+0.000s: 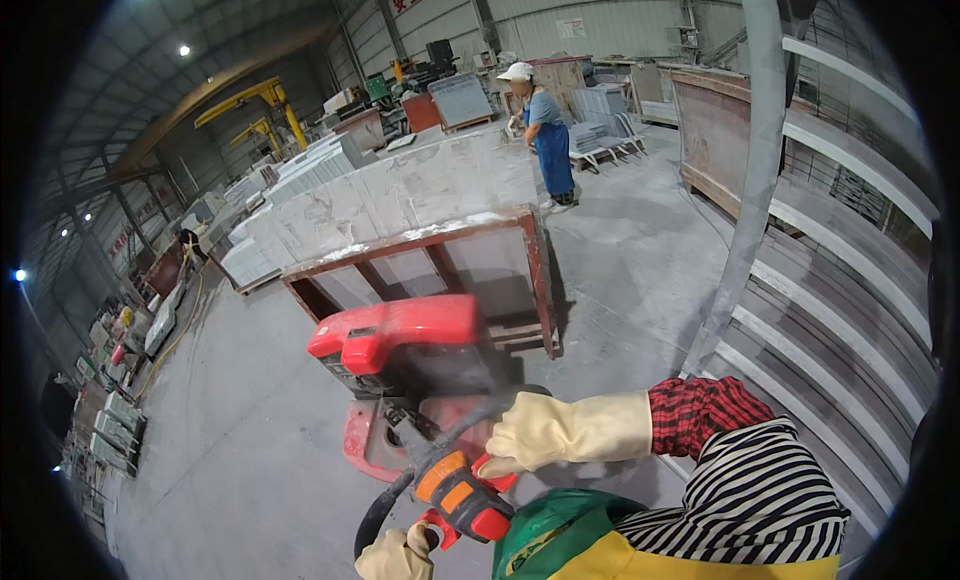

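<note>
Control handle [452, 487] of a red walk-behind truck [420, 325], held two-handed
The gloved right hand [530, 432] has its grip curled round the handle's right side, the gloved left hand [393, 555] round its lower left; the truck stands on grey floor [230, 450] near a brown frame [537, 280].

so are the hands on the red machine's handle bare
No, pale yellow gloves cover both the left hand and the right hand at the handle.
</note>
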The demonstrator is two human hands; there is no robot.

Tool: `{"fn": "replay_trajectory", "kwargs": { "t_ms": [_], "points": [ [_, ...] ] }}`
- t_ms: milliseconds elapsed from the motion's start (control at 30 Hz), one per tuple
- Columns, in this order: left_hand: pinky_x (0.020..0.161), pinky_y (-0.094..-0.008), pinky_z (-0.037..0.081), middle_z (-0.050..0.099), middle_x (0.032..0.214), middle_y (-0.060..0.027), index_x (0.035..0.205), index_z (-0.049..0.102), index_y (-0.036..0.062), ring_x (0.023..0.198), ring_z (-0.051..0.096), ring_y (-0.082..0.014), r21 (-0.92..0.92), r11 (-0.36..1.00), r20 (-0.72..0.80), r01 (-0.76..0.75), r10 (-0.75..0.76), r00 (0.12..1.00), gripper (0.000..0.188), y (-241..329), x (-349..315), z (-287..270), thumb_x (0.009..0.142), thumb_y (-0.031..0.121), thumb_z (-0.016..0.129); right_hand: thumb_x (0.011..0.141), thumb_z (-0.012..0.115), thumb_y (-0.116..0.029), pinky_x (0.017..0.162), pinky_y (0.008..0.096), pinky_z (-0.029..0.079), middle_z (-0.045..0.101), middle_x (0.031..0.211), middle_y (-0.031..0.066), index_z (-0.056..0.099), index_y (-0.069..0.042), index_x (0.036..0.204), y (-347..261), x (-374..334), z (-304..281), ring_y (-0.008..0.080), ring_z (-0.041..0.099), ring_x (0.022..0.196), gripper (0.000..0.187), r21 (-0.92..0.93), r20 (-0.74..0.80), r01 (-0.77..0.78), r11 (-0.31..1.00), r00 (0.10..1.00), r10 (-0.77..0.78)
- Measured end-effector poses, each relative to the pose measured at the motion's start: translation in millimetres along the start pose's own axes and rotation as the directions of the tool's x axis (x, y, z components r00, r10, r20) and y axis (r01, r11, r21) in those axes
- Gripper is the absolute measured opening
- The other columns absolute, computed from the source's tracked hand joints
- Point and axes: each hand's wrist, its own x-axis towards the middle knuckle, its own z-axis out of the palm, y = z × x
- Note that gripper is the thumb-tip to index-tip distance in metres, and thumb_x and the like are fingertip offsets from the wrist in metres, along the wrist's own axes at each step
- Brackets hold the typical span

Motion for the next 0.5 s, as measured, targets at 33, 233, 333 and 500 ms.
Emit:
{"fn": "replay_trajectory", "kwargs": {
  "t_ms": [33,233,333,500],
  "points": [
    [0.082,-0.0527,0.055,0.073,0.088,-0.0201,0.098,0.072,0.0101,0.089,0.071,-0.0398,0.006,0.999,-0.013,0.033,-0.033,0.999,0.051,0.7,-4.0,-2.4,0.103,0.050,0.042,0.095,0.063,-0.050,0.044,0.0395,0.046,0.061,0.058,0.0090,0.061,-0.010,0.067,0.1,1.7,1.1,0.0284,0.062,0.049,0.049,0.017,-0.004,0.019,1.000,1.000,-0.019],
    [0.069,-0.0503,0.051,0.067,0.068,-0.0156,0.073,0.067,0.0058,0.070,0.066,-0.0386,0.028,0.991,-0.400,-0.131,0.131,0.907,0.056,-6.5,1.2,23.8,0.102,0.050,0.049,0.101,0.048,-0.056,0.052,0.0424,0.053,0.069,0.071,0.0100,0.068,-0.009,0.081,3.3,-4.2,0.8,0.0299,0.070,0.063,0.055,-0.009,0.196,-0.072,0.997,0.978,0.072],
    [0.069,-0.0503,0.051,0.067,0.069,-0.0159,0.073,0.067,0.0057,0.070,0.067,-0.0389,-0.039,0.998,-0.335,-0.047,0.031,0.942,0.056,-2.0,3.1,19.7,0.102,0.051,0.050,0.102,0.045,-0.058,0.056,0.0433,0.055,0.072,0.075,0.0123,0.069,-0.008,0.084,6.5,0.7,-1.6,0.0310,0.072,0.068,0.059,-0.020,0.336,-0.084,0.996,0.938,0.086],
    [0.068,-0.0506,0.050,0.067,0.066,-0.0163,0.072,0.066,0.0066,0.069,0.067,-0.0393,-0.015,1.000,-0.341,-0.011,0.005,0.940,0.059,-0.6,7.1,18.3,0.101,0.055,0.049,0.103,0.044,-0.057,0.056,0.0451,0.055,0.072,0.077,0.0127,0.070,-0.008,0.088,8.6,9.6,-9.4,0.0311,0.073,0.069,0.058,-0.006,0.401,-0.130,0.991,0.908,0.122]
  ]
}}
